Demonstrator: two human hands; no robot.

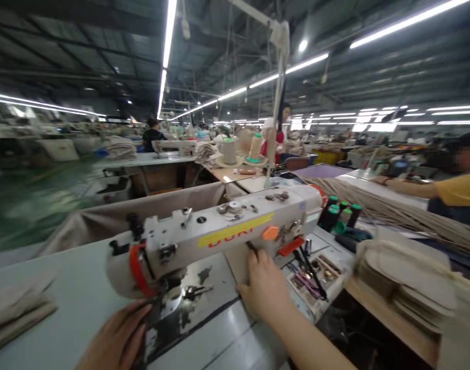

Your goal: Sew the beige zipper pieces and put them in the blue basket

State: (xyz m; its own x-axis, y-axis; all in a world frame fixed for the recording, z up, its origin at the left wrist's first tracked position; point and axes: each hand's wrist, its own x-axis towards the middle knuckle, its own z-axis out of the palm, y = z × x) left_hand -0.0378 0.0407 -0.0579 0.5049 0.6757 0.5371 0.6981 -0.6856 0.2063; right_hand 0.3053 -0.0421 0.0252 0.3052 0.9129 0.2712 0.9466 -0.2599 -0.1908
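A white sewing machine with orange trim stands on the pale table. My right hand reaches in beneath its arm, close to the upright part, with the fingers bent. A dark thin end shows at those fingertips, but what it belongs to is hidden. My left hand lies low beside the needle end, fingers stretched toward the dark, worn needle plate area. Nothing shows in its grasp; its fingertips are partly behind the machine head. No fabric is seen under the needle.
Folded beige cloth lies at the left. Right of the machine are a parts tray with scissors, dark thread spools and stacked beige pieces. Beige cloth hangs behind. A co-worker in a yellow sleeve sits at far right.
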